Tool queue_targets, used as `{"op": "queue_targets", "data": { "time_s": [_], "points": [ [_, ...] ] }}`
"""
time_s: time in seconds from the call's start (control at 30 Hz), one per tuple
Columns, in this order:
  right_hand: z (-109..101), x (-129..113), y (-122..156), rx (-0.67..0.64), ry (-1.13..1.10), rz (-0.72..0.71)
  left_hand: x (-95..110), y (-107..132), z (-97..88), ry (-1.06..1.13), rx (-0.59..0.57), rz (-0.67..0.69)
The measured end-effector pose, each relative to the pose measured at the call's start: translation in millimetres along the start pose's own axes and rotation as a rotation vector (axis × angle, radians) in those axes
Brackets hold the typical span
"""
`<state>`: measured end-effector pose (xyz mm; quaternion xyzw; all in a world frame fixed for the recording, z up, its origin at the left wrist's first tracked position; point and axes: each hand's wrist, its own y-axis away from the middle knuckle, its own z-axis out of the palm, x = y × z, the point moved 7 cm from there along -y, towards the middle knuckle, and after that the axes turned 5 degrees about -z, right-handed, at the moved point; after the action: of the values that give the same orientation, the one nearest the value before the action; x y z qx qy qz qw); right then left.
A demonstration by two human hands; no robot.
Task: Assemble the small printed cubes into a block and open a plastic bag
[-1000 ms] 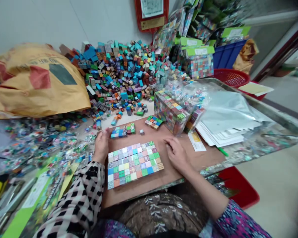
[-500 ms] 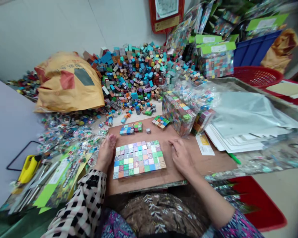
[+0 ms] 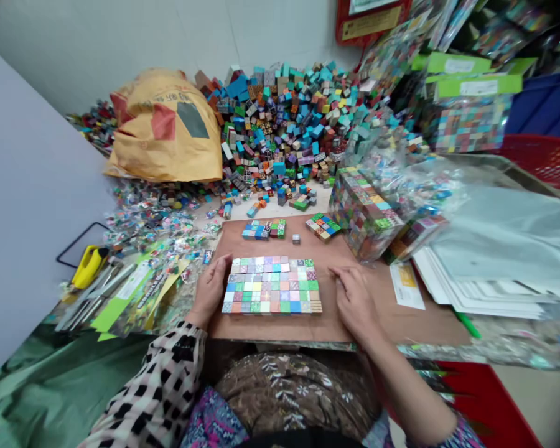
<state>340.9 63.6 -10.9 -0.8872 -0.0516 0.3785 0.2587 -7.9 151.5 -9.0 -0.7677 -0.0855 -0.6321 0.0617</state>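
- Brown board [image 3: 270, 327] lies before us, bearing our multicoloured cube slab [image 3: 273, 287] between both hands.
- Our left hand [image 3: 210, 289] is loosely open at the slab's left edge; we cannot tell whether it touches.
- Our right hand [image 3: 355, 302] curls well apart from the slab; whether it encloses anything, we cannot tell.

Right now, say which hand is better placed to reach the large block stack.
Probably the right hand: it looks nearer the stack, while the left hand is left of the flat block layer.
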Motion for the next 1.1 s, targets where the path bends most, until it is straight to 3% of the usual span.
{"op": "queue_targets", "data": {
  "time_s": [0.4,0.73,1.1],
  "points": [
    [-3,-3,6,-0.060,-0.042,-0.029,6,18,-4.8,-0.071,0.033,0.011],
    [-1,-5,8,-0.093,-0.082,-0.034,21,22,-1.4,-0.307,0.001,0.073],
    [2,-4,7,-0.068,-0.086,-0.006,12,19,-6.9,-0.296,0.005,0.036]
  ]
}}
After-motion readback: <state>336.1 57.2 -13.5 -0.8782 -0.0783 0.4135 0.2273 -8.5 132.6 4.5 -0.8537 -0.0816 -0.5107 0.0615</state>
